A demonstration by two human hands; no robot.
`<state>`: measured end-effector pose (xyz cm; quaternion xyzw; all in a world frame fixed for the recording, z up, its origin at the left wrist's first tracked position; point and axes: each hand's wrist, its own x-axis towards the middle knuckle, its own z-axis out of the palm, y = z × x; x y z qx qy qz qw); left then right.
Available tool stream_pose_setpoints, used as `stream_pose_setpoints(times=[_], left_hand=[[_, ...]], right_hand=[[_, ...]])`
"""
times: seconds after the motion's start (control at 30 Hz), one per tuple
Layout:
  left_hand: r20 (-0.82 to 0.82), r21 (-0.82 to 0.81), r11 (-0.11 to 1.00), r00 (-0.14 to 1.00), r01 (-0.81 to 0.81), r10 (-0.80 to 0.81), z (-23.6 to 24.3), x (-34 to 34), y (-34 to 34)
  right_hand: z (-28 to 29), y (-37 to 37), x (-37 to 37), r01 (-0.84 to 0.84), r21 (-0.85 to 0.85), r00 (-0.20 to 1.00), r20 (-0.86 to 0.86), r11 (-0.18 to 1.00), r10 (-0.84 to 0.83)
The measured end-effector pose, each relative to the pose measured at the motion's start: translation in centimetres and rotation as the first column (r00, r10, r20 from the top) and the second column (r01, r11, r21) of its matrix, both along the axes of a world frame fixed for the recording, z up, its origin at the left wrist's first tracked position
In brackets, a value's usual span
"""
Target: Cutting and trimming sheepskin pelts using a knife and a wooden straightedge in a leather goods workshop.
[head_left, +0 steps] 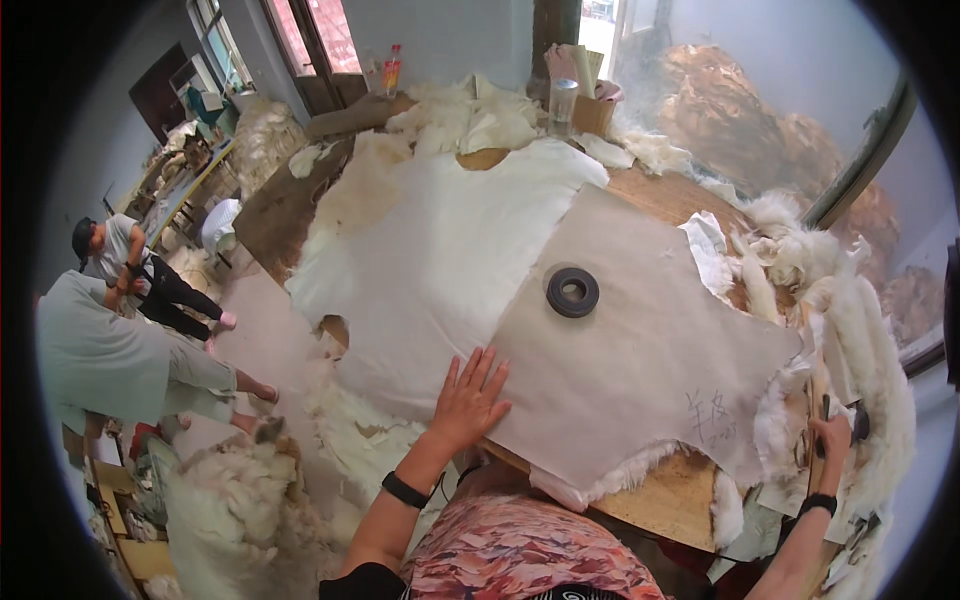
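Note:
My left hand (468, 402) lies flat with its fingers apart, on the lower left edge of a beige pattern sheet (620, 340) and the pale hide (400, 270) next to it. The sheet has handwriting near its lower right, and white fur sticks out from under its bottom edge. On the sheet rests a thick black ring (573, 292). At the right end of the table my right hand (832, 440) is closed around a slim dark tool (825, 407), whose kind I cannot make out. A round dark object (860, 421) is just beside that hand.
Fur strips (870, 340) heap along the right edge. At the back are sheepskin pieces (480, 110), a clear cup (562, 105) and a bottle (392, 70). Two people stand at left, one in a white top (120, 245). Fleece (235, 510) piles on the floor at lower left.

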<state>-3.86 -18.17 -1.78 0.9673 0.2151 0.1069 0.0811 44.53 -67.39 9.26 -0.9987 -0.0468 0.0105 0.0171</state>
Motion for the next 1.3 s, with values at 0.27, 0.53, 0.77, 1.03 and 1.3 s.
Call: stream_pose_setpoints(times=[0.27, 0.53, 0.77, 1.03, 1.3], left_hand=[[0.456, -0.533, 0.841, 0.807, -0.089, 0.374, 1.4, -3.0, 4.2], [0.307, -0.192, 0.972, 0.933, -0.133, 0.188, 1.0, -7.9, 1.5], [0.302, -0.146, 0.989, 0.952, 0.001, 0.044, -0.1, -8.2, 0.1], [0.361, -0.449, 0.882, 0.932, 0.141, 0.035, 1.7, -4.6, 3.6], [0.260, -0.386, 0.856, 0.930, 0.345, -0.258, 2.3, -2.3, 4.8]], right_hand=[[0.8, 3.5, -10.9, -0.269, 0.229, 0.954, 0.198, 0.935, 0.226], [-2.7, 26.1, -27.7, -0.607, 0.299, 0.755, -0.072, 0.736, 0.652], [-5.3, 32.5, -31.2, -0.747, 0.218, 0.618, -0.119, 0.627, 0.777], [-4.9, 33.0, -31.4, -0.684, 0.176, 0.677, -0.208, 0.708, 0.706], [-5.3, 32.6, -31.7, -0.643, 0.200, 0.720, -0.170, 0.739, 0.673]])
